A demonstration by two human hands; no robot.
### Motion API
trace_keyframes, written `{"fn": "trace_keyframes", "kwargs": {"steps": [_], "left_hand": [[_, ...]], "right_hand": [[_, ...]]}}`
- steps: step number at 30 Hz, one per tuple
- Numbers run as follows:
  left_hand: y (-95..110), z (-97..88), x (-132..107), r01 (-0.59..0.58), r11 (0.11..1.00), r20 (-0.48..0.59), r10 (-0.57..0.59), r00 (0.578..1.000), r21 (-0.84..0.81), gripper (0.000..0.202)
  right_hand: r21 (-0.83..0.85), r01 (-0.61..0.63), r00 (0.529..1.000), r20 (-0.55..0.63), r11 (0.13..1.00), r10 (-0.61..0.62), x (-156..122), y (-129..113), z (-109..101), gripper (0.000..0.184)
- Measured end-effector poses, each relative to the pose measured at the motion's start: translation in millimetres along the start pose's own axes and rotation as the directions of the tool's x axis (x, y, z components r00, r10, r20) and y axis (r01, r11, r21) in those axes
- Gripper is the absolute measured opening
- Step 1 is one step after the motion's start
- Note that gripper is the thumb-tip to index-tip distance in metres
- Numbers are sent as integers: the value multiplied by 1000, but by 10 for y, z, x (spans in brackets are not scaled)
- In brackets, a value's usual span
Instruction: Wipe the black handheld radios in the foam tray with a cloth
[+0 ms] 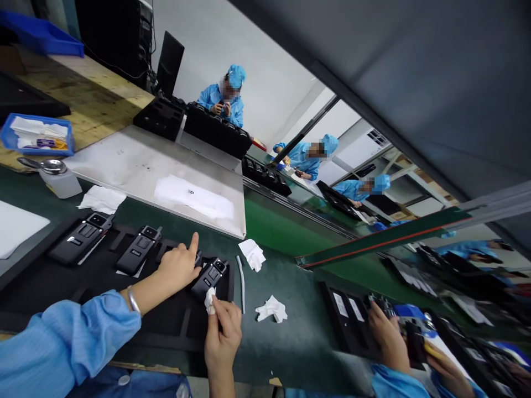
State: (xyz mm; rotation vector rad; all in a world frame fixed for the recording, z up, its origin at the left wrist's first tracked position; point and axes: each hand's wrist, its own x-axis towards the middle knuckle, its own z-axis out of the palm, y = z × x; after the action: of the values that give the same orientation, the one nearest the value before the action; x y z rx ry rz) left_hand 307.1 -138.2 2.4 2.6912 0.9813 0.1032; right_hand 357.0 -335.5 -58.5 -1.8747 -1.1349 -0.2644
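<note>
My left hand (179, 266) rests in a loose fist on a black handheld device (209, 278) in a black foam tray (174, 326), index finger pointing up. A small white wipe (209, 300) is pinched in my right hand (223, 326), pressed to the near end of that same device. Two more black devices (139, 250) (81, 237) lie in the tray further left.
Crumpled white wipes (271, 309) (253, 254) lie on the green belt. A grey metal plate (136, 166) with a white sheet sits behind the tray. A plastic bottle (60, 179) and blue bin (37, 135) stand left. A co-worker's hands (390, 337) work at right; other people sit along the line.
</note>
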Motion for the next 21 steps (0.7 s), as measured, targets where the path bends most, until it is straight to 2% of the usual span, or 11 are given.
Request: {"fn": "trace_keyframes", "kwargs": {"steps": [3,5,6,9,13,15,18,19,21], "left_hand": [[-87,12,-62,-37,999,-17,37,999,-32,89],[-223,33,-226,-145,978,-86,133,987,-147,93],[-305,51,-334,-226,946,-154,194,969,-233,95],[-537,109,-676,-470,778,-393,312,865,-417,96],[-677,134,-961,-578,699,-500,353,790,-420,96],[-686,131,-1005,-609,684,-529,369,764,-402,96],[-688,138,-1017,-633,678,-567,373,734,-374,95],[-692,144,-1019,-635,679,-577,369,729,-369,94],[-707,158,-1027,-637,680,-593,358,721,-364,93]], "right_hand": [[38,0,1000,-19,999,0,-16,33,-7,32],[77,-22,999,-40,997,25,-16,81,-34,31],[94,-34,998,-50,995,39,-2,106,-57,31],[133,-23,998,-55,991,31,126,120,-156,32],[163,163,986,-4,973,-165,476,-160,-253,39],[154,278,951,97,948,-295,649,-396,-241,41],[117,438,849,270,891,-453,815,-670,-162,41],[103,476,821,304,873,-483,844,-705,-132,40],[69,513,799,324,856,-506,876,-675,-85,38]]}}
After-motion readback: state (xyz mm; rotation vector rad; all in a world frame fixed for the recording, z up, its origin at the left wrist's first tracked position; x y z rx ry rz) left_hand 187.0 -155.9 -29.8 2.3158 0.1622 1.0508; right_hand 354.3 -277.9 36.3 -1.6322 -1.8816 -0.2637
